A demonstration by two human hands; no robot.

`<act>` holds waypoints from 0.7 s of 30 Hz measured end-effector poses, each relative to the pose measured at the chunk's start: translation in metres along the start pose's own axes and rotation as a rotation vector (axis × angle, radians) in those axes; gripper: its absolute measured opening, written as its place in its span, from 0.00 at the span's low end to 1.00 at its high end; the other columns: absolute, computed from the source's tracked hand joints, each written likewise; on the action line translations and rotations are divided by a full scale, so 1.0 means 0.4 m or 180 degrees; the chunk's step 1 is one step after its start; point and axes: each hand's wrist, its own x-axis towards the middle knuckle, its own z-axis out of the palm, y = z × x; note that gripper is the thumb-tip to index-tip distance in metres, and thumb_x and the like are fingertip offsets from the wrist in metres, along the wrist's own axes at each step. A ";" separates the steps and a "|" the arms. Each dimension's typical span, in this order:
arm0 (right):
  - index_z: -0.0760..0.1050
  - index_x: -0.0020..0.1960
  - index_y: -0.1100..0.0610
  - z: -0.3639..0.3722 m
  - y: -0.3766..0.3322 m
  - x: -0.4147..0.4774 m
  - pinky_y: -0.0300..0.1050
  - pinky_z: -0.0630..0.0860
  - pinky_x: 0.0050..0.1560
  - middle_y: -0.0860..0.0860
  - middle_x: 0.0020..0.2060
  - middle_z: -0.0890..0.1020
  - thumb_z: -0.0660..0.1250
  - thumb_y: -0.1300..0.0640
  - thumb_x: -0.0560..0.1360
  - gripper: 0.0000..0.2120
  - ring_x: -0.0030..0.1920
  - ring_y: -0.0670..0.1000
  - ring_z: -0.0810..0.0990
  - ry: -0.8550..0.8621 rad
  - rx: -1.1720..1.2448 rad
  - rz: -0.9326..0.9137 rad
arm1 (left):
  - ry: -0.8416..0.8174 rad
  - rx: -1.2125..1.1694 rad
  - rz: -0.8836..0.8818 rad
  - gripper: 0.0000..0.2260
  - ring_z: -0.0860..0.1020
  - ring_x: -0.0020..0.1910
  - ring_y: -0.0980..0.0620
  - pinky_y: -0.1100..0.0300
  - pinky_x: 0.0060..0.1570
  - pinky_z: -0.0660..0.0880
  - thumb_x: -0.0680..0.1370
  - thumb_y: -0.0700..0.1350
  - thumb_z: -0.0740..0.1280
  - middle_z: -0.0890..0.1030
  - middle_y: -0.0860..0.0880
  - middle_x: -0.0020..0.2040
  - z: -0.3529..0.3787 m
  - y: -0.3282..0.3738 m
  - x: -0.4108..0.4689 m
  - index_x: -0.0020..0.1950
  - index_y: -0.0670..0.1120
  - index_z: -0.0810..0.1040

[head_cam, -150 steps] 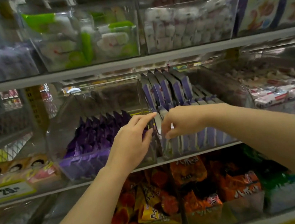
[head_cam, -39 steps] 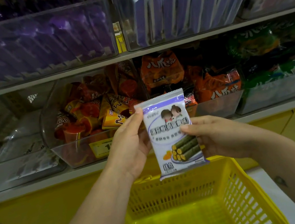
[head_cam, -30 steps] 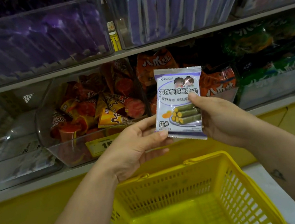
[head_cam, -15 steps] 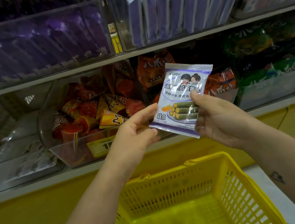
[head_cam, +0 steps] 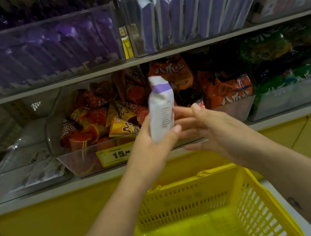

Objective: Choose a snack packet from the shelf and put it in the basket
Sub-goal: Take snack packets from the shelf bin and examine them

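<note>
A white and purple snack packet [head_cam: 161,108] stands upright and edge-on in front of the lower shelf, its back with small print facing me. My left hand [head_cam: 153,145] grips its lower end, thumb on the near side. My right hand [head_cam: 210,129] is just to the right of it with fingers spread and straight, fingertips near the packet but holding nothing. The yellow plastic basket [head_cam: 252,200] sits below both hands on the floor, its inside bare.
Clear bins on the shelf [head_cam: 181,53] hold purple packets [head_cam: 52,48] and lavender packets [head_cam: 190,11] above, orange and red snacks [head_cam: 99,119] and green bags [head_cam: 276,60] below. A yellow price tag [head_cam: 115,155] reads 15. The yellow shelf base [head_cam: 44,223] stands behind the basket.
The packet has passed from my right hand to my left and turned edge-on, back towards me. My right hand has let go and opened.
</note>
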 end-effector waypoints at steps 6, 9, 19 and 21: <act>0.70 0.68 0.48 -0.035 -0.010 0.011 0.49 0.81 0.53 0.47 0.54 0.83 0.65 0.44 0.71 0.26 0.54 0.47 0.83 0.0808 -0.0074 -0.0196 | -0.0849 -0.1381 -0.0797 0.16 0.82 0.54 0.46 0.56 0.48 0.81 0.73 0.47 0.68 0.84 0.47 0.56 -0.017 -0.004 -0.012 0.61 0.50 0.76; 0.76 0.60 0.53 -0.037 -0.018 0.006 0.45 0.82 0.45 0.51 0.50 0.85 0.65 0.45 0.69 0.22 0.50 0.51 0.84 0.0619 0.0023 -0.0314 | -0.1191 -0.1378 -0.0853 0.19 0.82 0.56 0.46 0.55 0.49 0.80 0.74 0.46 0.69 0.82 0.47 0.59 -0.013 -0.004 -0.019 0.64 0.48 0.73; 0.76 0.53 0.47 -0.014 -0.013 -0.001 0.37 0.79 0.44 0.46 0.49 0.84 0.64 0.59 0.78 0.09 0.49 0.45 0.83 0.0768 -0.0630 -0.0831 | 0.0195 -0.1054 -0.0236 0.09 0.82 0.52 0.49 0.56 0.43 0.80 0.69 0.53 0.70 0.84 0.51 0.51 -0.013 -0.019 0.016 0.48 0.58 0.82; 0.76 0.54 0.45 -0.013 -0.012 0.000 0.38 0.79 0.45 0.46 0.49 0.84 0.63 0.60 0.79 0.11 0.50 0.44 0.82 0.0747 -0.0677 -0.0857 | 0.0209 -0.1106 -0.0236 0.09 0.83 0.51 0.50 0.57 0.42 0.80 0.69 0.52 0.70 0.84 0.51 0.51 -0.012 -0.019 0.014 0.48 0.58 0.82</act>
